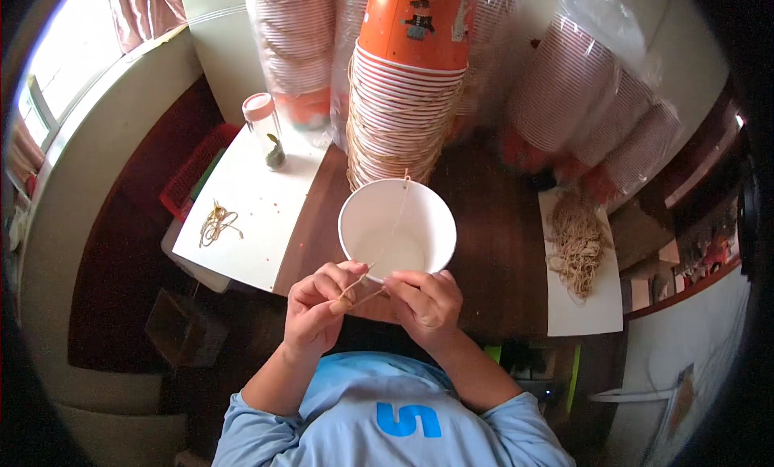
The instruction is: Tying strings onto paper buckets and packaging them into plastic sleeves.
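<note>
A white-lined paper bucket [427, 225] stands mouth up and tilted toward me on the dark brown table. Its far rim has a thin tan cord [352, 286] fastened through it, and a strand runs across the inside toward my hands. My left hand [314, 304] is closed, pinching the cord between thumb and fingers just off the near rim. Close beside it, my right hand [428, 306] is also closed, with thumb and index finger on the cord at the near rim. The right fingertips partly hide the rim there.
Behind the bucket rises a tall stack of orange paper buckets [407, 104] with tan cords. Bagged bucket stacks [556, 88] stand at the back. A lidded clear jar [270, 136] and loose cord [219, 224] lie left; a tan cord heap [578, 245] sits right.
</note>
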Demonstrator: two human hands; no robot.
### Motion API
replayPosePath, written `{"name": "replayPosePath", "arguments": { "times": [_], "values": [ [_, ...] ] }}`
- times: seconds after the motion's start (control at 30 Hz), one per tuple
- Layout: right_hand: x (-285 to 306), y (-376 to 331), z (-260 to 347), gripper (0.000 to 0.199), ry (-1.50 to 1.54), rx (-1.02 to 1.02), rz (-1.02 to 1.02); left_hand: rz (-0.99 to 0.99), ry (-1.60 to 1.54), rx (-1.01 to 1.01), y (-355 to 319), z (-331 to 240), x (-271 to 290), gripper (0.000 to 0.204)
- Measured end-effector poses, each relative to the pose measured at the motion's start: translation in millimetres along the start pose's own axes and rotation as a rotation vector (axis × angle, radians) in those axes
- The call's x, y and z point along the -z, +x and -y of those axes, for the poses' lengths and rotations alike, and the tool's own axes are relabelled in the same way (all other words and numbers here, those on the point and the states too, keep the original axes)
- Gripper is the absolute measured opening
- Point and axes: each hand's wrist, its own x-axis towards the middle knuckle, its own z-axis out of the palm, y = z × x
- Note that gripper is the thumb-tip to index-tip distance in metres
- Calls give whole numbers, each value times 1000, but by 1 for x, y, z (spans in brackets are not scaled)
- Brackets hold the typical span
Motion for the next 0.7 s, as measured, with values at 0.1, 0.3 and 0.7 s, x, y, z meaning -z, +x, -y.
{"name": "replayPosePath", "arguments": {
  "times": [0.1,0.3,0.7],
  "values": [
    [2,5,2,27,-19,5,12,16,-63,20,1,1,1,6],
    [12,12,8,26,-109,-8,107,10,-107,46,4,3,3,7],
    [54,94,-80,57,-441,-423,403,234,-54,97,17,4,14,11]
  ]
}}
